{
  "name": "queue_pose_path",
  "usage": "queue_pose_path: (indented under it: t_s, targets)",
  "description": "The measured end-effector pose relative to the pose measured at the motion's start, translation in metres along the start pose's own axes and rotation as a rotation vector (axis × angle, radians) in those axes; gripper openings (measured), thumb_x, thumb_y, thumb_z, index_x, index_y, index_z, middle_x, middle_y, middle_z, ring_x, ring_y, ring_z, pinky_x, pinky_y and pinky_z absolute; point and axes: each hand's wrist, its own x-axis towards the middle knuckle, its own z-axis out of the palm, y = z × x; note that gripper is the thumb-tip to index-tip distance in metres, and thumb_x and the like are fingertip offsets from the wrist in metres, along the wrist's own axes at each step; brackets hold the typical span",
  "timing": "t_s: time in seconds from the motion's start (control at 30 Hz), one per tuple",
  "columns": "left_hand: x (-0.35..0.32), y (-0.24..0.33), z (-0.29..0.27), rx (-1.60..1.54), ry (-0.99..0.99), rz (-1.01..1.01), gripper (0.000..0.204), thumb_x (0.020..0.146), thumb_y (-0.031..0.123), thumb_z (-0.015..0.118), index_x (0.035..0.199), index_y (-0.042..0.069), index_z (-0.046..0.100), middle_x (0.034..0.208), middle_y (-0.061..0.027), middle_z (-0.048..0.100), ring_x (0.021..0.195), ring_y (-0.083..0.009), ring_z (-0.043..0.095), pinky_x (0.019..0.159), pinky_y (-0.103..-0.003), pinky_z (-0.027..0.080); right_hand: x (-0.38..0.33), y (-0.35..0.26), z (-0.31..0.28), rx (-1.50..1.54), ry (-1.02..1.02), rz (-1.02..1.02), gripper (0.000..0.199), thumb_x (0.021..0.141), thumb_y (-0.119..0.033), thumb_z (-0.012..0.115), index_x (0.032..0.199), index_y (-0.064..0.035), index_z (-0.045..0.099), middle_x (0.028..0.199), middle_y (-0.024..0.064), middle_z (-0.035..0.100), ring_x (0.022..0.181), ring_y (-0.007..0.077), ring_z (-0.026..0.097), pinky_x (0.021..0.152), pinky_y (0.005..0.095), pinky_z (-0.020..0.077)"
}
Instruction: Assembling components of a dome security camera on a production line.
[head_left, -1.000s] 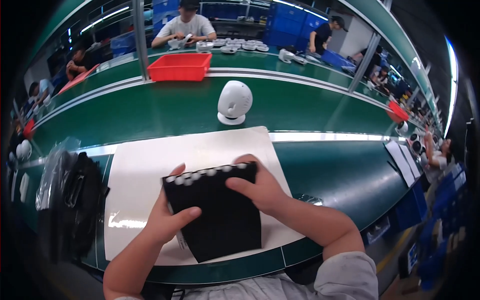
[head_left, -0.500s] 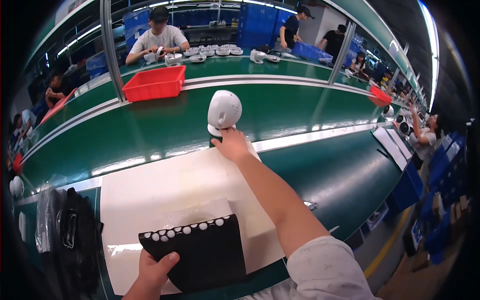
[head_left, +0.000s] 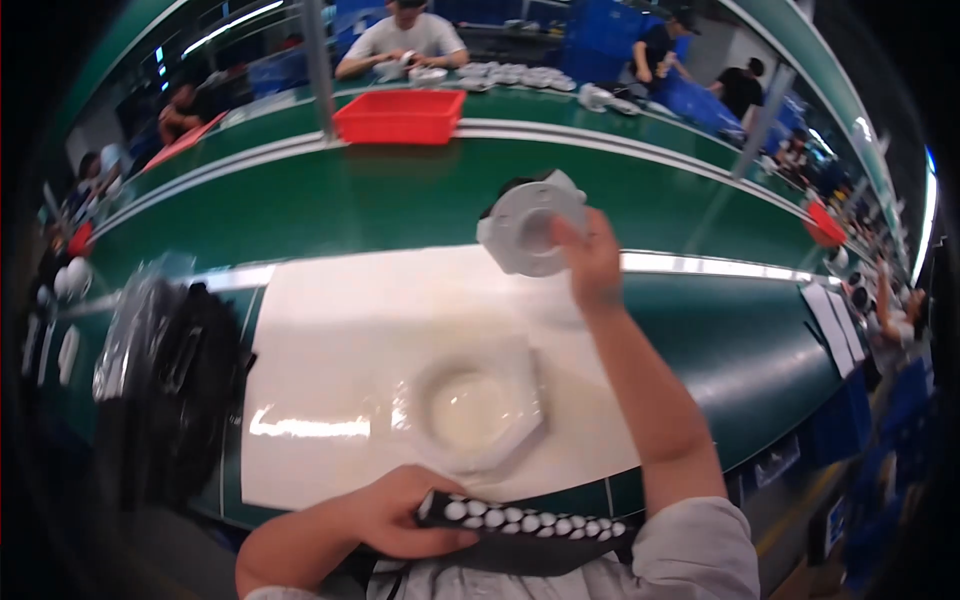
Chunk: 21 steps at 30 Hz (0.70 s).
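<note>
My right hand (head_left: 597, 260) is closed on a white rounded device (head_left: 508, 236), held in the air over the far edge of the work mat. Its round base with a central hollow faces me, and the rest of its body is mostly hidden behind. Low in front of my body, my left hand (head_left: 405, 512) grips a black sheet (head_left: 520, 552) dotted with white round pads, thumb on its near face. On the white mat (head_left: 320, 340) between my hands lies a clear, angular fixture (head_left: 525, 425) with a round opening.
Beyond the mat runs a green conveyor belt (head_left: 400, 200) with a metal rail. A red bin (head_left: 400, 118) stands past it, near a co-worker handling white parts. Black and clear bags (head_left: 180, 370) sit at left. White papers (head_left: 833, 325) lie at right.
My right hand has lifted the white device off the belt and tilted its base toward me. My left hand has drawn the black sheet closer to my body, uncovering the clear fixture.
</note>
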Motion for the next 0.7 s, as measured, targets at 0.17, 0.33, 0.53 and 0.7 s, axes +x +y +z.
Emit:
queue_pose_path:
  t_s: [0.17, 0.33, 0.53, 0.7]
  targets:
    - [-0.006, 0.002, -0.003, 0.002, 0.094, 0.014, 0.015, 0.066, -0.003, 0.062, 0.080, -0.005, 0.058, 0.066, -0.0068, 0.059, 0.057, -0.0096, 0.054, 0.050, -0.022, 0.040, -0.043, -0.060, 0.018, 0.256, -0.143, 0.429, 0.023, 0.084, -0.016, 0.049, 0.099, 0.0009, 0.048, 0.080, 0.0029, 0.054, 0.072, 0.0081, 0.050, 0.066, 0.0207, 0.0410]
    - [-0.012, -0.011, 0.005, 0.056, 0.294, 0.289, 0.007, 0.069, 0.001, 0.059, 0.075, -0.001, 0.057, 0.063, -0.0076, 0.054, 0.052, -0.0160, 0.052, 0.048, -0.025, 0.040, -0.075, -0.088, 0.023, 0.285, -0.199, 0.514, 0.025, 0.085, -0.016, 0.046, 0.102, 0.0019, 0.042, 0.083, 0.0078, 0.054, 0.073, 0.0106, 0.053, 0.068, 0.0225, 0.0434]
    - [-0.013, -0.001, 0.002, 0.057, 0.400, 0.267, 0.013, 0.066, -0.003, 0.059, 0.079, -0.003, 0.056, 0.065, -0.0070, 0.056, 0.057, -0.0143, 0.054, 0.053, -0.025, 0.042, -0.112, -0.094, 0.023, 0.353, -0.301, 0.743, 0.030, 0.087, -0.022, 0.044, 0.106, 0.0007, 0.036, 0.087, 0.0080, 0.053, 0.078, 0.0101, 0.052, 0.071, 0.0236, 0.0436]
    - [-0.017, -0.014, 0.013, -0.119, 0.492, 0.266, 0.024, 0.070, -0.003, 0.055, 0.094, -0.004, 0.055, 0.086, -0.0092, 0.059, 0.078, -0.0142, 0.056, 0.069, -0.026, 0.044, -0.104, -0.099, 0.018, 0.337, -0.468, 0.882, 0.031, 0.085, -0.028, 0.047, 0.099, -0.0007, 0.044, 0.088, 0.0087, 0.055, 0.076, 0.0117, 0.055, 0.069, 0.0236, 0.0459]
